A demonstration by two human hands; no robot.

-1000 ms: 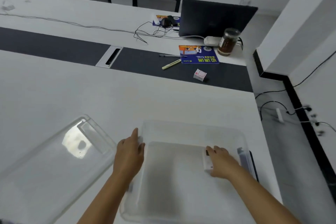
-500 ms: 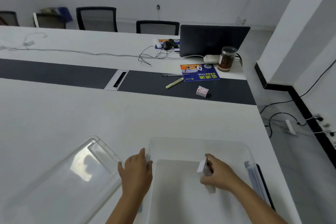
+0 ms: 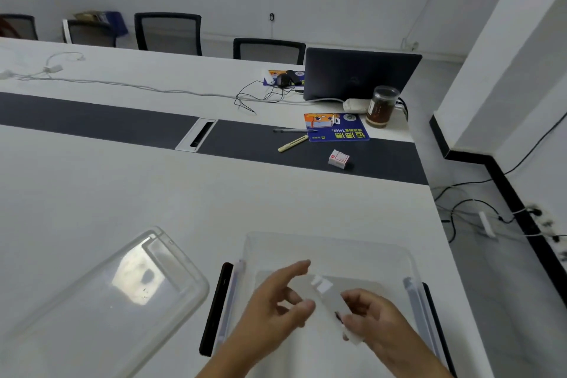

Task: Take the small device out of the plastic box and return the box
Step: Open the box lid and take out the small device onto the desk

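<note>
The clear plastic box (image 3: 331, 247) sits open at the near edge of the white table, with dark latches on its left and right sides. Over its inside, my right hand (image 3: 372, 319) grips the small white device (image 3: 329, 298), a flat pale slab tilted up toward the left. My left hand (image 3: 276, 307) hovers over the box beside the device, fingers spread, its fingertips close to the device's upper end; contact cannot be told. The box's clear lid (image 3: 122, 294) lies flat on the table to the left.
A dark strip crosses the table beyond the box, carrying a small white carton (image 3: 338, 159), a yellow pen (image 3: 293, 143) and a blue mat (image 3: 336, 130). Farther back stand a laptop (image 3: 359, 75), a brown jar (image 3: 382, 106) and cables. The table's right edge drops to the floor.
My right hand has lifted the device up from the box floor. My left hand has left the box's left rim and moved in over the box toward the device. The view tilted upward.
</note>
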